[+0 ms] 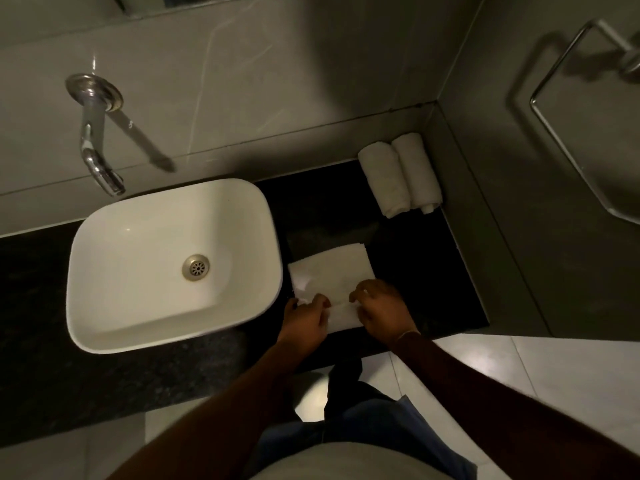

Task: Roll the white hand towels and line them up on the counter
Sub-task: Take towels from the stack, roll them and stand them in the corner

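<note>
A white hand towel [332, 271] lies folded flat on the dark counter [433, 271], just right of the basin, at about six o'clock from the middle of the view. Its near edge is curled up into the start of a roll. My left hand [304, 320] pinches that rolled edge at its left end, fingers closed on the cloth. My right hand [384, 313] grips it at the right end, fingers also closed on the cloth. At about two o'clock from this towel, well apart, two rolled towels [398, 174] lie touching side by side in the counter's far right corner against the wall. The white basin [104, 271] sits at nine o'clock, with a chrome wall tap [93, 140] above it.
</note>
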